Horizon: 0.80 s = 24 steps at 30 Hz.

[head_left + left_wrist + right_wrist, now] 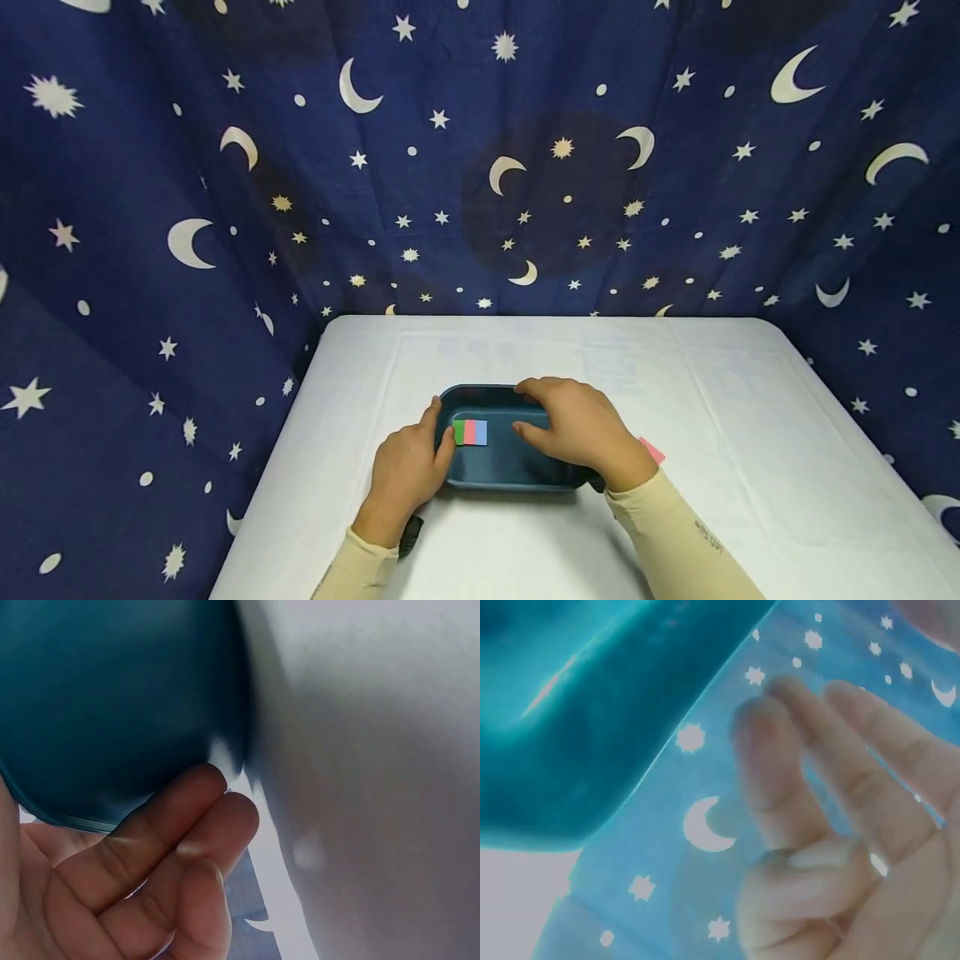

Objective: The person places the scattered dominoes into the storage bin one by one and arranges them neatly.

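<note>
A dark teal rectangular plastic tray with rounded corners sits over the middle of the white table. Inside it, near the left end, lie green, pink and blue paper squares side by side, partly overlapping. My left hand grips the tray's left end, thumb over the rim and the other fingers along the outside wall; the left wrist view shows these fingertips against the teal wall. Over the right end hovers my right hand, fingers spread and bent. In the right wrist view its fingers stand apart from the tray.
A pink paper piece lies on the table right of the tray, partly hidden by the right wrist. The white table has rounded far corners. A dark blue curtain with moons and stars hangs behind and at both sides.
</note>
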Tool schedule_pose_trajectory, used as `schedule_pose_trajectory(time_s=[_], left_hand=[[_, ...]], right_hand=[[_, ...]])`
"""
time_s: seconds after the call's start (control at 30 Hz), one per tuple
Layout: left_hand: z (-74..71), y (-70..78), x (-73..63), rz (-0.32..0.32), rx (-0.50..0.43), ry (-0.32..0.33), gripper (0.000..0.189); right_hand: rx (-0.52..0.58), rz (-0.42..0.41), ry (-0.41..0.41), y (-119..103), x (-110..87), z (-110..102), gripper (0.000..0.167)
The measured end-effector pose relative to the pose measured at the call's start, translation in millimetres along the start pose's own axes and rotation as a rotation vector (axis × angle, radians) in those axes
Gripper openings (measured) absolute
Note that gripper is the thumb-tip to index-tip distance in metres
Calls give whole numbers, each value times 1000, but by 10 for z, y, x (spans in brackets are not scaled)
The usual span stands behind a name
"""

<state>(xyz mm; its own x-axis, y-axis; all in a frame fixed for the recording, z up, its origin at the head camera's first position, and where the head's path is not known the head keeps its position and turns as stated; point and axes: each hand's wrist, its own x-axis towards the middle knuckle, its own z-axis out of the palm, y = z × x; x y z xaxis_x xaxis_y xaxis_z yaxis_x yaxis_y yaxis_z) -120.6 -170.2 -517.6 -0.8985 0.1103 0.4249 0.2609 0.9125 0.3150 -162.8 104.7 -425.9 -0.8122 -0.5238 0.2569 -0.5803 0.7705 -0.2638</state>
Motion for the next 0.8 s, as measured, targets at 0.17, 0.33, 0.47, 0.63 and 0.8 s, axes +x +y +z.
schedule_pose_trajectory(time_s=[0.17, 0.33, 0.47, 0.63, 0.8], left_hand=[[1, -21, -14, -2, 3, 5, 57], [-6, -22, -11, 9, -4, 17, 56], [-3, -12, -11, 15, -10, 15, 56], [-3, -4, -3, 12, -8, 21, 56], [-3, 7, -1, 7, -14, 10, 56]], right_hand=[[30, -13, 102, 162, -278, -70, 51], [95, -17, 148, 343, -533, -96, 52], [137, 4, 168, 543, -753, -92, 53], [160, 57, 156, 772, -975, -54, 59], [172, 123, 93, 910, -1138, 12, 63]])
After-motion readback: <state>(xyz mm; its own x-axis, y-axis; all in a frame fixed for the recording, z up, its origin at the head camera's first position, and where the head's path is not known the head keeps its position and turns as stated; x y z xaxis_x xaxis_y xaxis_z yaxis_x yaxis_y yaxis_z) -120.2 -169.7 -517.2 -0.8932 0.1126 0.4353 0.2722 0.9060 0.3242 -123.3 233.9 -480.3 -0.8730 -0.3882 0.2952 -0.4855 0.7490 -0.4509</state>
